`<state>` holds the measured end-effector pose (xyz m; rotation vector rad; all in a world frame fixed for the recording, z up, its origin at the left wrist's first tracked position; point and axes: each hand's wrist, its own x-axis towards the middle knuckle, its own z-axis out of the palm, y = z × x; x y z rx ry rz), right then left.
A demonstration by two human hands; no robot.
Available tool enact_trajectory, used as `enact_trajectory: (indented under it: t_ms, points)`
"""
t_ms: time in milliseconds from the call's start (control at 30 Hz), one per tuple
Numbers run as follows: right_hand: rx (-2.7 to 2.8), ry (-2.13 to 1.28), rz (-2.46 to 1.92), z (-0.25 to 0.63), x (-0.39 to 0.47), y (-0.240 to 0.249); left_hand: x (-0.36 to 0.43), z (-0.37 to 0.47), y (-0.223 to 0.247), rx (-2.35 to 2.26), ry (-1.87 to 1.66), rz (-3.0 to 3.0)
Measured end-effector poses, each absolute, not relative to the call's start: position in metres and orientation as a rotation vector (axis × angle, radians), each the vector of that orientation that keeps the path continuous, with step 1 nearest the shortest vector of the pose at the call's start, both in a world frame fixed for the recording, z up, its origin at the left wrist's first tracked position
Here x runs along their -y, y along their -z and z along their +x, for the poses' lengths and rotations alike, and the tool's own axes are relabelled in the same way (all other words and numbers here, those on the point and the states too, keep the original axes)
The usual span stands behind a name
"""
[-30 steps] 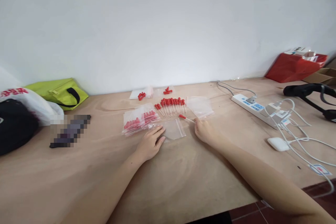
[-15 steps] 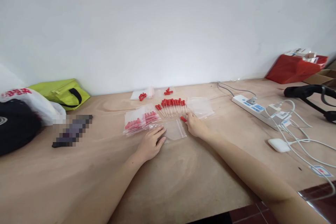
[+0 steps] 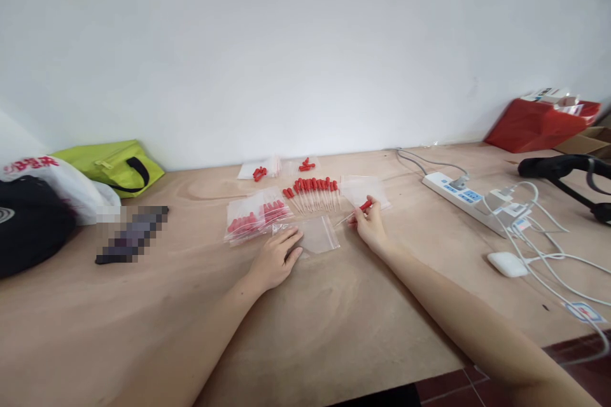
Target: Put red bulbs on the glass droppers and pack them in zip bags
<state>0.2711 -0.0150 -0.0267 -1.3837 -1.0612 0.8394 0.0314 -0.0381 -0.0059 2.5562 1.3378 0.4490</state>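
Note:
My left hand (image 3: 277, 259) lies flat with fingers stretched over the left part of a clear zip bag (image 3: 316, 236). In my right hand (image 3: 370, 226) is a dropper with a red bulb (image 3: 365, 205), its thin clear tube pointing left toward the bag's opening. Behind the bag, a fan of several red-bulbed droppers (image 3: 315, 194) rests on the table. Filled zip bags (image 3: 248, 213) with red-bulbed droppers lie stacked to the left. Another clear bag (image 3: 360, 187) sits flat just beyond my right hand.
Small bags with red bulbs (image 3: 259, 174) lie near the wall. On the right are a white power strip (image 3: 458, 194), tangled white cables, a white charger (image 3: 506, 264) and a black headset-like object (image 3: 554, 166). A green bag (image 3: 114, 165) and a blurred dark flat object (image 3: 133, 235) are left.
My right hand has moved right, away from the fan, carrying a dropper that now points its tube left. My left hand stays on the bag.

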Motion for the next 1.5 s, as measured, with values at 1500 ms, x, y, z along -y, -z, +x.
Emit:
enact_trajectory:
  t_ms: [1500]
  points:
    - [1.583, -1.279, -1.062, 0.269, 0.035, 0.02, 0.033, 0.018, -0.009, -1.092, -0.577, 2.493]
